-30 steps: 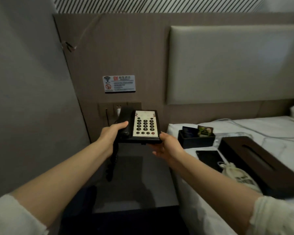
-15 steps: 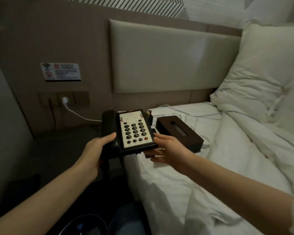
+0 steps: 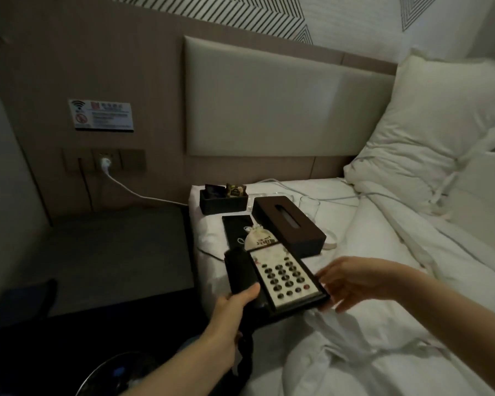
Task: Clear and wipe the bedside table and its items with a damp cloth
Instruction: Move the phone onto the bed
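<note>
A black desk telephone (image 3: 280, 278) with a pale keypad lies low over the white bed sheet, near the bed's left edge. My left hand (image 3: 235, 307) grips its handset side, thumb on top. At the phone's right edge my right hand (image 3: 352, 281) is blurred, fingers spread and touching it. The dark bedside table (image 3: 112, 252) stands to the left with its top bare. Farther up the bed rest a brown tissue box (image 3: 289, 224), a black tray of sachets (image 3: 223, 200), a black card (image 3: 237, 227), a small cloth pouch (image 3: 259, 241) and a clear glass (image 3: 309, 207).
A white cable (image 3: 132, 190) runs from the wall socket (image 3: 105, 162) onto the bed. A dark bin (image 3: 117, 375) stands on the floor at bottom left. Pillows (image 3: 440, 132) are piled at the right against the padded headboard (image 3: 269, 98).
I have carried the phone from above the bedside table rightward and lowered it onto the bed. My right hand has slackened from under its edge and spread its fingers.
</note>
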